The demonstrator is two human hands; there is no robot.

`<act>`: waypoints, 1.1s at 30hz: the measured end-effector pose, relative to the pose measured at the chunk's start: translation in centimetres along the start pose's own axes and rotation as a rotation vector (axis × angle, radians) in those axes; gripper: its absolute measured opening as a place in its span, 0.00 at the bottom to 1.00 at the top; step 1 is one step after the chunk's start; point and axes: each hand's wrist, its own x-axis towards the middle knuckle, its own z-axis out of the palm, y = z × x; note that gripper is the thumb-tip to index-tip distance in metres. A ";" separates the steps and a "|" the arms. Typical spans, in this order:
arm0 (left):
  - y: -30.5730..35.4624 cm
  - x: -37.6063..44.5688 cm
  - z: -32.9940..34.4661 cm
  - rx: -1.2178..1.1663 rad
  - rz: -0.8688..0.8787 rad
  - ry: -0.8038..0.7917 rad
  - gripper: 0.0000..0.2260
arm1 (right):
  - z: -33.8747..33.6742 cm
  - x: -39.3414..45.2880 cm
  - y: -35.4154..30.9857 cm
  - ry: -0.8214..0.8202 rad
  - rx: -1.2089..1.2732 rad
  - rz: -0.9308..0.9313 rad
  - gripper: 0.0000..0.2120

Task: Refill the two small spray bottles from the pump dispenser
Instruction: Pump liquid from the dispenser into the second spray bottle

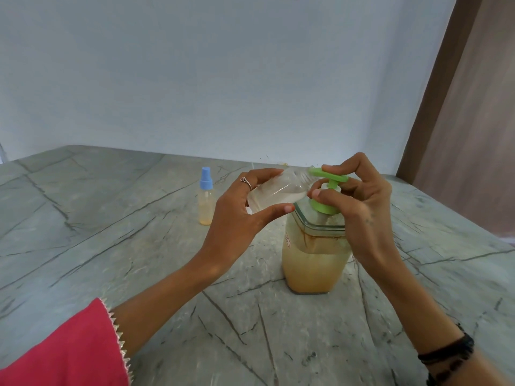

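Two small spray bottles and one pump dispenser are in view, all over a grey veined stone surface (139, 274). Nearest, the pump dispenser (315, 260) stands upright toward the right side of the surface, a clear jar roughly half full of cloudy orange-tan liquid, with a green pump head (328, 176) whose spout points left.

The right hand (359, 196) rests on that pump head, its grip curled over the top plate with the thumb tucked beneath near the collar.

Just left of the dispenser, the left hand (237, 213) holds the uncapped spray bottle (276, 190) off the surface, its grip wrapped round the body, thumb below and fingers above. This bottle lies tilted, close to horizontal, its long axis running left to right with the open threaded neck pointing right and slightly up, meeting the spout's tip. It looks clear; how much liquid is inside cannot be told.

Farther back, toward the far edge, the capped spray bottle (206, 197) stands upright and alone, blue sprayer on top, orange liquid in its lower part.
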 end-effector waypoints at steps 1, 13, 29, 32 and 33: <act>0.0 0.0 0.0 0.005 0.003 -0.003 0.20 | -0.1 0.0 0.0 0.003 0.003 0.002 0.07; -0.3 0.2 -0.1 -0.015 -0.021 0.026 0.23 | 0.0 -1.1 0.7 -0.063 -0.121 -0.080 0.18; -0.1 0.0 0.1 0.012 0.014 -0.001 0.20 | 0.0 -0.6 0.4 -0.027 -0.022 -0.019 0.11; -0.1 0.1 0.1 0.004 0.012 0.006 0.20 | 0.0 -0.7 0.3 -0.049 -0.020 -0.047 0.13; -0.1 0.1 0.1 0.001 0.011 0.008 0.20 | 0.0 -0.8 0.2 -0.061 -0.021 -0.057 0.14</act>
